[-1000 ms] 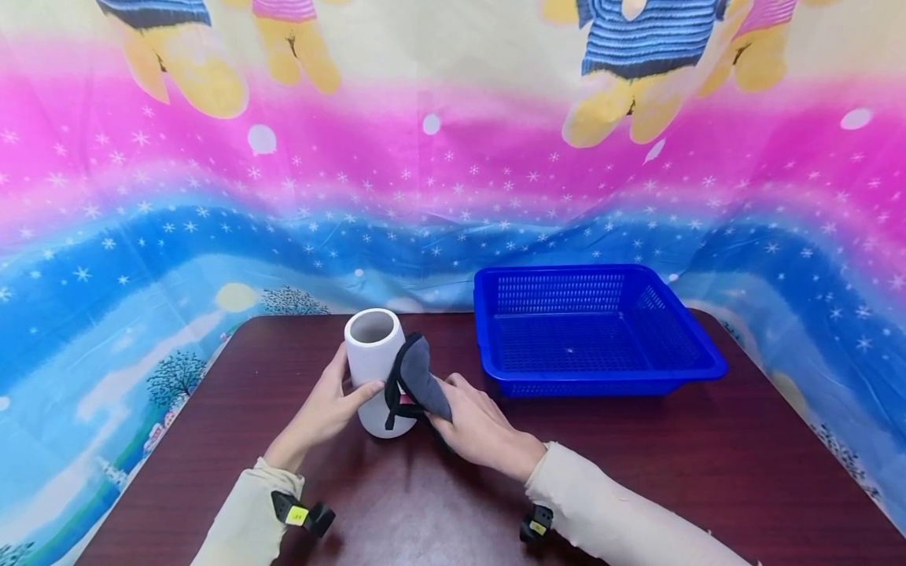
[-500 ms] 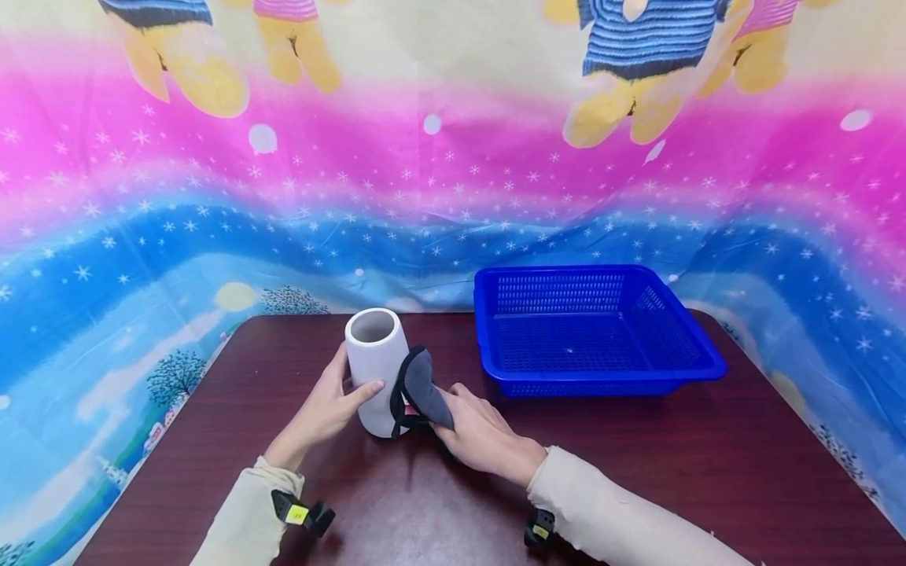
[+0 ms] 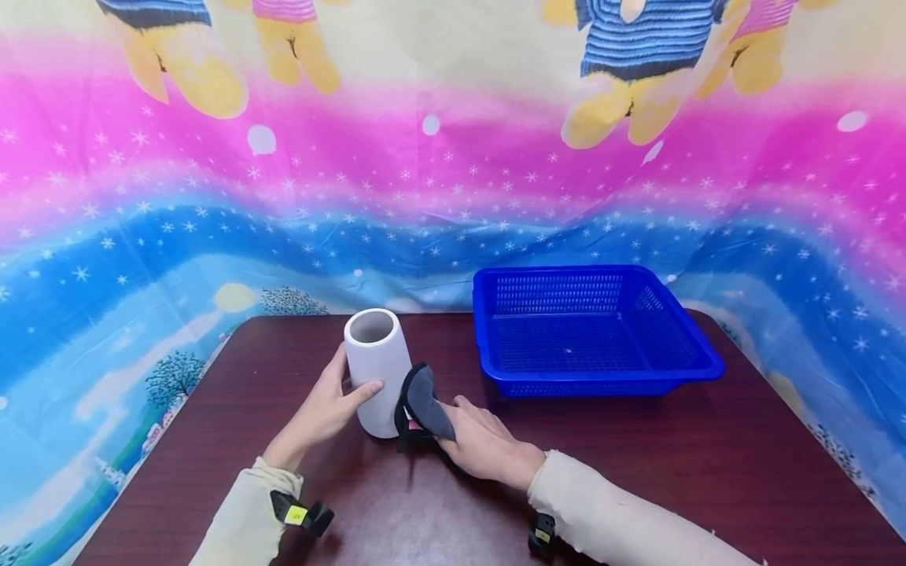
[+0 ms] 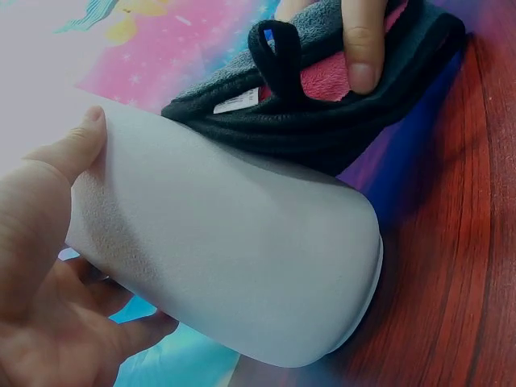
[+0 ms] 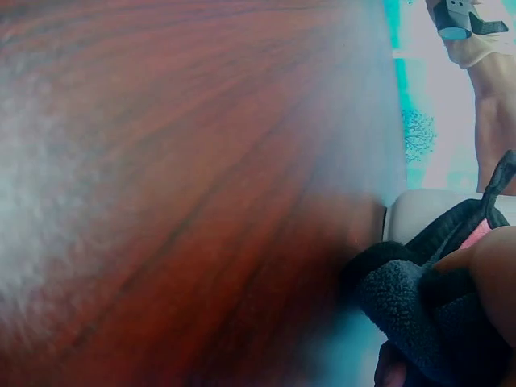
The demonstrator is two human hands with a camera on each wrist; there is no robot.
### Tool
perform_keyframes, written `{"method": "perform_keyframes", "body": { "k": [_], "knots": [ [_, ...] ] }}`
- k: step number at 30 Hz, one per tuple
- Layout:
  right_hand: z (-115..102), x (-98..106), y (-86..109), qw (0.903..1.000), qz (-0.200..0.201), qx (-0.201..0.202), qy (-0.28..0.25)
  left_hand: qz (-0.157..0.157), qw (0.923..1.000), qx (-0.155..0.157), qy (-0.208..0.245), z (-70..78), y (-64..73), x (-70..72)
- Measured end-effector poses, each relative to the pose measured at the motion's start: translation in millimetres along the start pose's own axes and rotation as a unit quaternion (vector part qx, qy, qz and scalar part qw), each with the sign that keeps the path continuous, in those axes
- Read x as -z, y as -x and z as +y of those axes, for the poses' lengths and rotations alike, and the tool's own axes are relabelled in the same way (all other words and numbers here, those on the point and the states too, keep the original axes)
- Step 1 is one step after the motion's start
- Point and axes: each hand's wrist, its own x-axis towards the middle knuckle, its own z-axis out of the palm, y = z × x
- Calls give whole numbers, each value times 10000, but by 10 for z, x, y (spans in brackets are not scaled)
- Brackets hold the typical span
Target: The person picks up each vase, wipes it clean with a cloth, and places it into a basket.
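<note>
A white vase (image 3: 380, 377) with an open top stands on the table, tapering toward its mouth. My left hand (image 3: 328, 406) grips its left side, thumb across the front and fingers around the back. In my right hand (image 3: 480, 438) is a folded grey cleaning cloth (image 3: 428, 402) with black edging. It lies against the vase's lower right side. The left wrist view shows the cloth's red inner face (image 4: 325, 78), a small white label (image 4: 236, 101) and a black hanging loop (image 4: 278, 64). In the right wrist view the cloth (image 5: 403, 310) bunches under my fingers.
A blue plastic basket (image 3: 602, 376) with perforated walls stands at the back right of the dark red-brown table (image 3: 637, 448). Behind the table hangs a colourful printed curtain (image 3: 439, 181). A black wrist camera (image 3: 300, 515) is strapped over the left sleeve.
My right hand has slid the cloth down along the vase's right side, toward its base. The left hand and the vase stay where they were.
</note>
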Motion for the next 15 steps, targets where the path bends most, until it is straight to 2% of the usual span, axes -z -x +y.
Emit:
{"method": "perform_keyframes", "body": {
  "k": [8, 15],
  "knots": [
    [10, -37, 31, 9993, -353, -95, 45, 6, 10000, 22, -15, -4, 3, -5],
    [39, -52, 39, 9988, -407, -59, 253, 12, 10000, -47, 24, -16, -4, -9]
  ]
}}
